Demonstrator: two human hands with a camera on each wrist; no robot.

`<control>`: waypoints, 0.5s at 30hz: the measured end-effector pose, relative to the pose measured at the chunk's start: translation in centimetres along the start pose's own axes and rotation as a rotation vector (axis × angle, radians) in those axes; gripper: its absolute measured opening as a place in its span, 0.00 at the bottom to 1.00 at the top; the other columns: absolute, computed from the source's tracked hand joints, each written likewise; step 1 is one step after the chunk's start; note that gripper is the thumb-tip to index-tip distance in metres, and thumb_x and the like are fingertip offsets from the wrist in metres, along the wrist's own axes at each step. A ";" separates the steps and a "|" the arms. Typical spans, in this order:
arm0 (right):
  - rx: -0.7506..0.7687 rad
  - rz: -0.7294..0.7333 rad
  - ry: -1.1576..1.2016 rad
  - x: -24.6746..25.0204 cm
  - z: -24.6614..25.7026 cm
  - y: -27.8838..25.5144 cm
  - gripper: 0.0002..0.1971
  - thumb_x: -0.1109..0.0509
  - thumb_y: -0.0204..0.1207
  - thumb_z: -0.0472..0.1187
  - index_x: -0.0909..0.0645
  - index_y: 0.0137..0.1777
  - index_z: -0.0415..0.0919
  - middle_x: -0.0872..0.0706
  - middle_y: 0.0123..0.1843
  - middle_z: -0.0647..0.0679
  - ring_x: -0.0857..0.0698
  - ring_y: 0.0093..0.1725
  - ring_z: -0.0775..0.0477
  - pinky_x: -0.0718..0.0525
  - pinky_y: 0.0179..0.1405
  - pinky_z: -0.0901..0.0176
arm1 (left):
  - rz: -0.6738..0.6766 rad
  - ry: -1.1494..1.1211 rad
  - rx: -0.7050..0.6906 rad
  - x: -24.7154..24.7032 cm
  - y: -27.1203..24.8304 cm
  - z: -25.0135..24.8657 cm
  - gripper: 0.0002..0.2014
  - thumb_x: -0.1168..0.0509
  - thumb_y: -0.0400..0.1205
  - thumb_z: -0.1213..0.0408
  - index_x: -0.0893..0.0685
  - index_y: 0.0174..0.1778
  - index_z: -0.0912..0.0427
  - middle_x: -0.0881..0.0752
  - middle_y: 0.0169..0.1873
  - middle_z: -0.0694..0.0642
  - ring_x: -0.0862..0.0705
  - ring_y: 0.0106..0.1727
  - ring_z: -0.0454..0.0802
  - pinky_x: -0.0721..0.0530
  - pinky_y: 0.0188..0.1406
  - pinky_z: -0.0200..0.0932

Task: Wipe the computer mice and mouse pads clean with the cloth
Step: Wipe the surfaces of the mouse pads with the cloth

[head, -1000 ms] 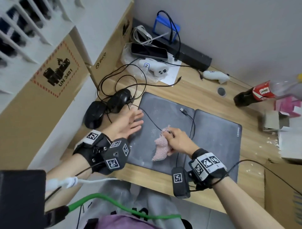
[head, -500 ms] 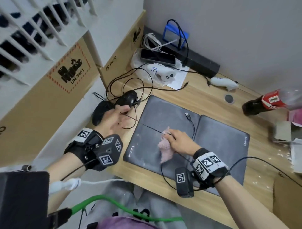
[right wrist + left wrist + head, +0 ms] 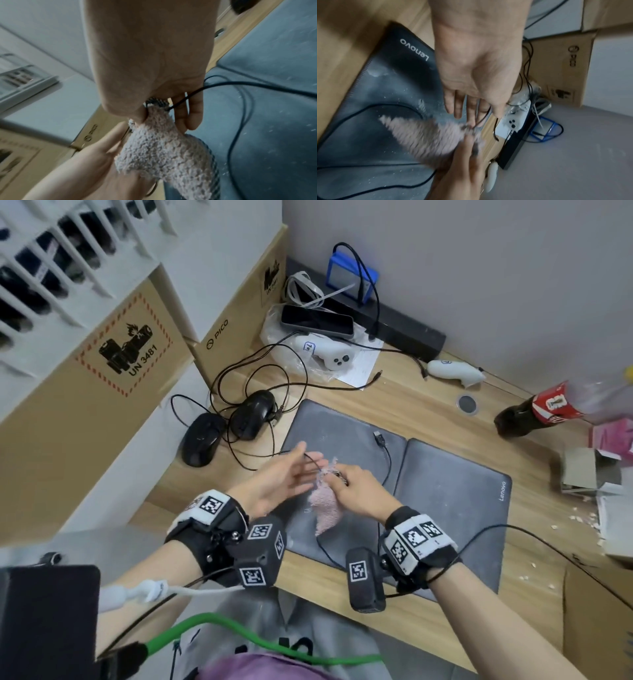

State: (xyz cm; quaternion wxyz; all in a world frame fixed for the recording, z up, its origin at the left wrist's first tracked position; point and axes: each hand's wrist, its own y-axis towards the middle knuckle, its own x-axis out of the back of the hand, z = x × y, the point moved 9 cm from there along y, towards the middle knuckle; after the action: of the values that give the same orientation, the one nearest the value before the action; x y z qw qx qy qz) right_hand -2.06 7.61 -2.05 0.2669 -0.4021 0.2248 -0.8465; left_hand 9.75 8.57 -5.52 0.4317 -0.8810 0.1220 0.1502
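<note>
The wooden desk (image 3: 428,419) carries two grey mouse pads side by side — the left pad (image 3: 335,436) and the right pad (image 3: 455,491). Two black mice (image 3: 202,443) (image 3: 251,414) lie just left of the pads among tangled cables. Above the left pad, the right hand (image 3: 359,491) pinches the pink cloth (image 3: 325,508); the left hand (image 3: 277,481) reaches toward it, fingers straight and relaxed, holding nothing.

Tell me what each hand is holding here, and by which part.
The right hand pinches the pink cloth by its upper end, the rest hanging over the mouse pad. The left hand is open beside it, holding nothing.
</note>
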 end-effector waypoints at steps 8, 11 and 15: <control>-0.021 0.002 -0.026 0.0 -0.5 -0.6 0.13 0.44 0.85 0.47 0.27 0.41 0.43 0.16 0.43 0.40 0.18 0.47 0.38 0.27 0.43 0.54 | -0.360 -0.041 -0.135 5.8 -0.8 -3.1 0.20 0.54 0.93 0.55 0.15 0.54 0.53 0.12 0.55 0.47 0.16 0.60 0.51 0.20 0.62 0.48; -0.118 -0.042 -0.054 1.4 -4.5 -1.9 0.15 0.44 0.85 0.48 0.27 0.40 0.40 0.17 0.41 0.42 0.18 0.47 0.36 0.28 0.42 0.53 | -0.518 -0.169 -0.158 10.5 -1.6 -4.3 0.18 0.52 0.92 0.57 0.17 0.58 0.58 0.13 0.51 0.52 0.11 0.45 0.48 0.19 0.59 0.51; -0.167 -0.084 -0.059 2.2 -7.0 -2.7 0.14 0.43 0.85 0.46 0.24 0.42 0.39 0.14 0.46 0.38 0.17 0.51 0.34 0.27 0.45 0.53 | -0.600 -0.291 -0.259 13.2 -1.7 -5.5 0.20 0.54 0.92 0.54 0.21 0.69 0.56 0.16 0.65 0.51 0.16 0.56 0.47 0.19 0.58 0.43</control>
State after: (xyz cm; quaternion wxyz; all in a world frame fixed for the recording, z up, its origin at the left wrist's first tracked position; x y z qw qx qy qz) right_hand -9.55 9.42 -3.21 0.2035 -0.4569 0.2696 -0.8229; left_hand 23.41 4.08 -5.93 0.3541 -0.8944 -0.2249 0.1551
